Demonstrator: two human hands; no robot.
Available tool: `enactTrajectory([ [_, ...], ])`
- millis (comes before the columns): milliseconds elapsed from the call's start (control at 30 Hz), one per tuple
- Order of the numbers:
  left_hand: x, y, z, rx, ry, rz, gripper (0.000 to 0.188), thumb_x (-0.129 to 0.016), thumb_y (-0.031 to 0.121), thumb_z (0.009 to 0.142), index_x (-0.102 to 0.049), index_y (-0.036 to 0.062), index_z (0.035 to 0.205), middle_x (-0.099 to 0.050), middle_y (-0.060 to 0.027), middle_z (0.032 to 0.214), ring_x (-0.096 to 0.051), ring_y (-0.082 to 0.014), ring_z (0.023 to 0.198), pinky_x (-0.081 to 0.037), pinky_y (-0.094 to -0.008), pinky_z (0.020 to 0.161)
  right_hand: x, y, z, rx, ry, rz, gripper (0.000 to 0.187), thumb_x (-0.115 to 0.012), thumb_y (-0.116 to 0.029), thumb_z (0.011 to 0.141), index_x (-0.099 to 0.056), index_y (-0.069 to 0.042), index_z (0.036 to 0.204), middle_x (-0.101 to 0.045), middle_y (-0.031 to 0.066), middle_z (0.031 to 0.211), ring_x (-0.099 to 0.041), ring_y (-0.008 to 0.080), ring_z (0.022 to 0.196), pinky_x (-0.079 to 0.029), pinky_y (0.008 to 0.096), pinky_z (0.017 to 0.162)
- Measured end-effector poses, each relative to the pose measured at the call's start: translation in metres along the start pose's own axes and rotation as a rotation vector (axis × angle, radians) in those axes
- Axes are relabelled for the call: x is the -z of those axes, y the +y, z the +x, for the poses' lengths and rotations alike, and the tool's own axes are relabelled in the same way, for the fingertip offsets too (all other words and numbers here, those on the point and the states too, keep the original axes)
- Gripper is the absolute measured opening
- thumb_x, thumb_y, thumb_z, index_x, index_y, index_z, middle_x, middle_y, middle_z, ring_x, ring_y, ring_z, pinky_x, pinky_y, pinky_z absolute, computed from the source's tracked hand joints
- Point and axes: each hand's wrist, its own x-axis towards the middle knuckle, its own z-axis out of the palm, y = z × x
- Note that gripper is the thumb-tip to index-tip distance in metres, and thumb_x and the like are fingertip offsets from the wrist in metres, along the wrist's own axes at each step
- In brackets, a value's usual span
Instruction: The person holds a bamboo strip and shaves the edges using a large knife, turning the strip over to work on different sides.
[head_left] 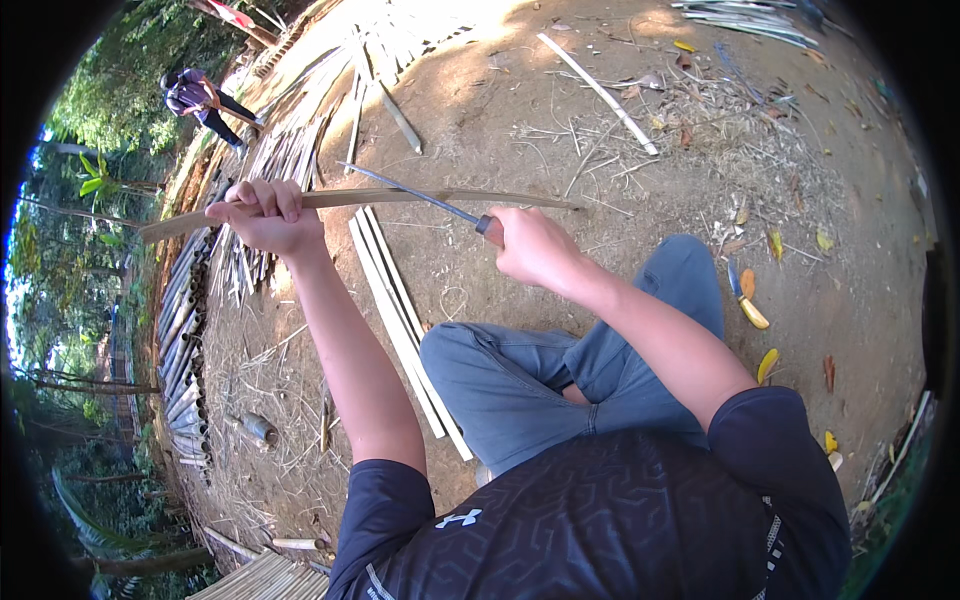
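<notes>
Gripping the bamboo strip [400, 197] in our left hand [262, 212], our right hand [530, 245] clasps the knife [415, 193]; we should keep the blade shallow, stroking away.

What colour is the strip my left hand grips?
Pale tan bamboo strip, seen in the head view, in the left hand.

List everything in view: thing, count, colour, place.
bamboo strip: 1, tan, held level across the middle
knife: 1, grey blade, crossing the strip
split slats: a few, pale, on the dirt by the knee
bamboo poles: many, grey-tan, row at left
long stick: 1, pale, upper ground
other person: 1, dark clothes, far upper left
left hand: grip shut on the strip
right hand: grip shut on the knife handle
</notes>
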Motion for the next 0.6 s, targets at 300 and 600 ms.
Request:
enactTrajectory([
  [300, -0.009, 0.002, -0.009, 0.010, -0.008, -0.016, 0.060, -0.036, 0.067, 0.098, -0.042, 0.0157, 0.069, -0.026, 0.0056, 0.050, -0.022, -0.0061, 0.035, -0.018, -0.0228, 0.033, -0.007, 0.027, -0.005, -0.154, -0.011, 0.079, 0.016, -0.060, -0.006, 0.084, -0.061, 0.001, 0.098, -0.070, 0.0217, 0.091, -0.071, 0.0355, 0.089, -0.054, 0.0465, 0.075],
  [600, -0.027, -0.002, -0.010, 0.004, 0.022, 0.015, 0.058, -0.036, 0.068, 0.098, -0.039, 0.0158, 0.071, -0.026, 0.0051, 0.051, -0.022, -0.0061, 0.036, -0.018, -0.0227, 0.033, -0.038, 0.076, 0.001, -0.179, 0.107, 0.150, 0.017, -0.062, -0.007, 0.081, -0.060, 0.002, 0.096, -0.068, 0.0228, 0.089, -0.069, 0.0384, 0.089, -0.051, 0.0484, 0.075],
])
